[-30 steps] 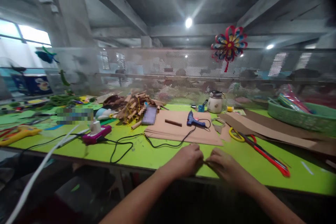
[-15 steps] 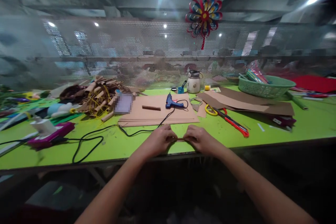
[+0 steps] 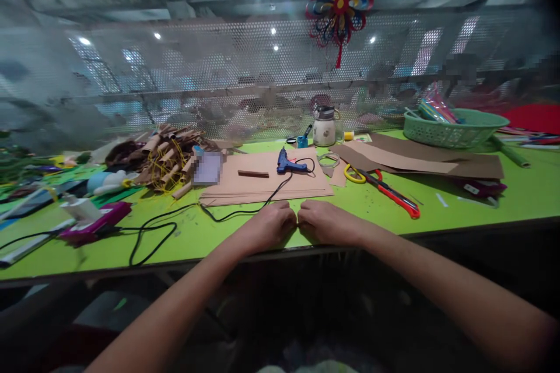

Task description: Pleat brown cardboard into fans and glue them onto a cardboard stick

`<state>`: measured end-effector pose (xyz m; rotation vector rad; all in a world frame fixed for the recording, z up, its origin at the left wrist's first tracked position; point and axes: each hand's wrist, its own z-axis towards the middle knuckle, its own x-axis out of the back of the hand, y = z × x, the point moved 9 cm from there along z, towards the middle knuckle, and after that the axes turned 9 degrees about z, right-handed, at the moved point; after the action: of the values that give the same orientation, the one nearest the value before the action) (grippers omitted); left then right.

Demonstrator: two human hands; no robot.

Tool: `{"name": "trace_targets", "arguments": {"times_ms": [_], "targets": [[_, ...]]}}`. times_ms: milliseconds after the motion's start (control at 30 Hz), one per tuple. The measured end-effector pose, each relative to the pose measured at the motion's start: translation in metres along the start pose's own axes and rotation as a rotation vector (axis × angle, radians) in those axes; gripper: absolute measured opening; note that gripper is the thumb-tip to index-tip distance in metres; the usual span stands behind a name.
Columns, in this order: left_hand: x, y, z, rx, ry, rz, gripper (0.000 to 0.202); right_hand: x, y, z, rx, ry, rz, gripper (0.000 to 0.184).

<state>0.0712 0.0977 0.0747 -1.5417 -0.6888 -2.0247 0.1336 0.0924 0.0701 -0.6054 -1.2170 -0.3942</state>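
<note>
Two bare hands are resting close together by the near edge of the green surface (image 3: 210,242), the left hand (image 3: 275,225) and the right hand (image 3: 327,222) facing each other with fingers curled in. They are pinching a thin strip (image 3: 298,224) between them; only a dark sliver of it is showing in the narrow gap, the curled fingers hiding the rest. Beyond them, a blue glue gun (image 3: 286,162) is lying on a stack of tan sheets (image 3: 236,187), its black cord (image 3: 217,220) trailing off to the left. On the same stack, a brown stick (image 3: 253,174) is lying to the left of the gun, apart from it. Right of the stack, a red-and-black cutter (image 3: 396,199) is lying slantwise beside yellow-handled scissors (image 3: 359,179). Farther back, a white jug (image 3: 324,132) is standing upright, and to its right a green basket (image 3: 452,135) is holding plastic-wrapped items (image 3: 437,109). On the left, a heap of brown rolls (image 3: 164,162) is sprawling under tangled yellow string, and a purple power strip (image 3: 114,214) is sitting nearer the edge. A red looped flower (image 3: 341,4) is hanging before a perforated screen (image 3: 219,78).
</note>
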Motion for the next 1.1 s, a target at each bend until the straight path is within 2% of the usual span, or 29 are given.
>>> {"name": "trace_targets", "arguments": {"times_ms": [167, 300, 500, 667, 767, 933, 1100], "targets": [[0.001, -0.001, 0.000, 0.000, -0.038, 0.037, 0.022, 0.004, -0.005, 0.000, 0.027, -0.141, -0.022, 0.009], [0.003, 0.000, -0.004, 0.018, -0.043, 0.078, 0.021, 0.005, -0.002, -0.004, -0.011, -0.163, 0.013, 0.012], [0.007, 0.004, -0.009, -0.008, -0.060, 0.134, 0.017, 0.005, 0.002, -0.014, -0.014, -0.128, 0.035, 0.017], [0.001, 0.012, -0.001, -0.014, -0.063, 0.336, 0.015, 0.003, -0.004, -0.007, -0.010, -0.157, 0.037, 0.014], [-0.006, 0.015, 0.003, -0.018, -0.035, 0.382, 0.014, -0.005, 0.004, 0.001, -0.078, -0.120, 0.022, 0.014], [-0.008, 0.001, -0.007, 0.097, 0.096, 0.326, 0.022, -0.029, 0.024, 0.006, -0.095, -0.022, -0.052, 0.012], [-0.009, 0.000, -0.016, 0.067, 0.183, 0.235, 0.015, -0.036, 0.025, 0.003, -0.120, 0.021, -0.085, 0.013]]}}
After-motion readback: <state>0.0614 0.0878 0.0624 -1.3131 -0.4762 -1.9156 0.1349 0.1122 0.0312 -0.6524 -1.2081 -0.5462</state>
